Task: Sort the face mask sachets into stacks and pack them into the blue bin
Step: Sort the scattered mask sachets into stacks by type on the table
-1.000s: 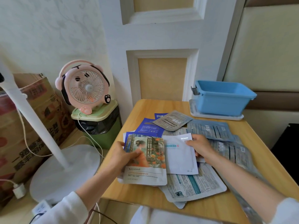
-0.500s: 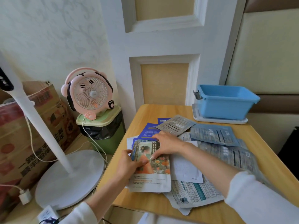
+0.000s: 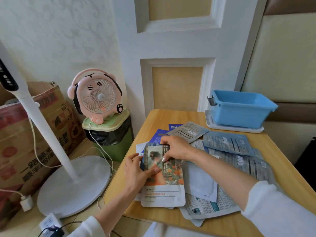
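On the pale wooden table [image 3: 171, 117], your left hand [image 3: 135, 173] and right hand [image 3: 176, 148] pinch the picture-printed white sachet [image 3: 164, 190]; those overhanging the edge could slide off.

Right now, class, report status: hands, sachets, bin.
Left hand grips illustrated sachet, left edge; right hand pinches its top. Blue bin on white tray, no sachets visible inside. Loose sachets cover table.
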Motion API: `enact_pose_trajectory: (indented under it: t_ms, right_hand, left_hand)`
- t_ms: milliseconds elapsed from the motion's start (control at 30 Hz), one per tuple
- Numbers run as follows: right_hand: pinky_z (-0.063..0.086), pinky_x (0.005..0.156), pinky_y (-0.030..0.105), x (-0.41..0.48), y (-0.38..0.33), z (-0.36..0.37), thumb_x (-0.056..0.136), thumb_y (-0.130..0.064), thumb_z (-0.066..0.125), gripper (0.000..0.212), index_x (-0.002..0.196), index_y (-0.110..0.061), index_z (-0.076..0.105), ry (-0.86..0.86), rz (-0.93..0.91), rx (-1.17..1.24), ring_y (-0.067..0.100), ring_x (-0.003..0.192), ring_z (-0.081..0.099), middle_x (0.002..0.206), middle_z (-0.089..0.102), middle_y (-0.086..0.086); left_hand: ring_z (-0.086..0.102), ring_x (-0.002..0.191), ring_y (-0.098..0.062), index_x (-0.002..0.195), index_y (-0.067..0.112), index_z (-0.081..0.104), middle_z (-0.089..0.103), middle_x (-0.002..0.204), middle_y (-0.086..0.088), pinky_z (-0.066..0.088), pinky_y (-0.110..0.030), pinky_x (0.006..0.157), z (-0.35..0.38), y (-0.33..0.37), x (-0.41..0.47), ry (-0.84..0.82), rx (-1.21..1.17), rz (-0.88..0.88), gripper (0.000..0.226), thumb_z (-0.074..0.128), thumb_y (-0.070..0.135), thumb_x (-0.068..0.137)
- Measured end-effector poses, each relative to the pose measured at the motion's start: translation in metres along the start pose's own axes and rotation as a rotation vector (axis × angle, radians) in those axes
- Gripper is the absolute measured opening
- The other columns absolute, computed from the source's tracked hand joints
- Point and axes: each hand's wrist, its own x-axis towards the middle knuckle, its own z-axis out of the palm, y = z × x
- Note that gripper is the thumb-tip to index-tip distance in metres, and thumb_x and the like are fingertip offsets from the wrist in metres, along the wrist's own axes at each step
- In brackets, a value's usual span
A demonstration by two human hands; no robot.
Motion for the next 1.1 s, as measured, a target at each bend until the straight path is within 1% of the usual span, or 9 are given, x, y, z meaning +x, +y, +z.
enact_pose_trajectory:
  t_ms: [133,233,333,400,467,667,867,967,1100]
  right_hand:
    - [0.038,0.103,0.038,-0.017,-0.006,0.007,0.076,-0.020,0.072,0.057,0.127,-0.016,0.045,0.194,-0.114,-0.039,0.022,0.123,0.047,0.132,0.051,0.003]
    - [0.045,0.092,0.045,-0.046,-0.003,0.030,0.079,-0.017,0.062,0.039,0.117,-0.011,0.058,0.466,-0.553,-0.091,0.027,0.107,0.056,0.118,0.061,0.008]
    - [0.041,0.097,0.052,-0.073,0.006,0.074,0.091,-0.038,0.050,0.039,0.128,-0.025,0.056,0.084,-0.771,-0.280,0.021,0.129,0.045,0.139,0.050,0.001]
    - [0.022,0.110,0.060,-0.076,0.014,0.087,0.095,-0.050,0.037,0.047,0.140,-0.037,0.039,-0.132,-0.668,-0.319,0.015,0.144,0.020,0.155,0.027,-0.007]
    - [0.000,0.116,0.056,-0.067,0.023,0.084,0.096,-0.055,0.020,0.050,0.143,-0.041,0.032,-0.156,-0.599,-0.331,0.013,0.146,0.010,0.157,0.018,-0.011]
    - [-0.006,0.117,0.050,-0.030,0.061,0.060,0.085,-0.058,-0.010,0.073,0.145,-0.039,0.027,-0.161,-0.490,-0.442,0.011,0.145,-0.001,0.156,0.014,-0.015]
    - [0.000,0.117,0.052,0.002,0.093,0.038,0.087,-0.059,-0.003,0.071,0.145,-0.034,0.030,-0.172,-0.369,-0.380,0.016,0.146,0.005,0.157,0.014,-0.013]
    - [0.005,0.118,0.051,0.007,0.088,0.034,0.099,-0.046,0.025,0.046,0.141,-0.035,0.039,-0.140,-0.350,-0.287,0.017,0.144,0.021,0.155,0.024,-0.012]
    - [0.028,0.109,0.034,0.005,0.082,0.011,0.094,-0.035,0.053,0.040,0.134,-0.031,0.051,0.229,-0.035,-0.005,0.014,0.133,0.040,0.144,0.046,-0.008]
  left_hand:
    - [0.068,0.073,-0.022,0.095,0.008,0.051,0.067,0.095,-0.013,0.056,-0.028,0.054,-0.016,0.006,0.004,-0.044,-0.368,-0.099,0.029,0.073,0.014,0.078]
    - [0.058,0.056,-0.022,0.085,0.006,0.053,0.062,0.082,-0.016,0.051,-0.026,0.044,-0.039,0.003,0.030,0.152,-0.535,-0.236,0.020,0.072,0.006,0.079]
    - [0.053,0.051,-0.015,0.094,0.007,0.057,0.058,0.076,-0.008,0.046,-0.025,0.044,-0.063,0.004,0.053,0.265,-0.628,-0.329,0.019,0.070,0.009,0.081]
    - [0.054,0.058,-0.015,0.100,0.007,0.056,0.059,0.078,-0.004,0.046,-0.028,0.049,-0.071,0.008,0.060,0.292,-0.682,-0.334,0.022,0.069,0.010,0.082]
    - [0.055,0.061,-0.013,0.092,0.011,0.055,0.059,0.079,-0.001,0.046,-0.027,0.050,-0.073,0.012,0.062,0.325,-0.727,-0.345,0.016,0.069,0.011,0.083]
    - [0.056,0.067,-0.016,0.089,0.015,0.060,0.062,0.082,-0.003,0.048,-0.029,0.060,-0.070,0.020,0.056,0.194,-0.790,-0.396,0.009,0.066,0.011,0.084]
    - [0.064,0.063,-0.023,0.100,0.008,0.061,0.066,0.083,-0.011,0.054,-0.028,0.055,-0.061,0.012,0.037,-0.126,-0.701,-0.419,0.016,0.060,0.002,0.085]
    - [0.068,0.057,-0.022,0.099,0.006,0.061,0.071,0.078,-0.012,0.054,-0.026,0.047,-0.051,0.013,0.026,-0.255,-0.669,-0.452,0.017,0.062,0.000,0.083]
    - [0.066,0.055,-0.023,0.101,0.001,0.060,0.070,0.078,-0.016,0.056,-0.027,0.047,-0.040,0.013,0.017,-0.314,-0.444,-0.491,0.023,0.068,0.002,0.081]
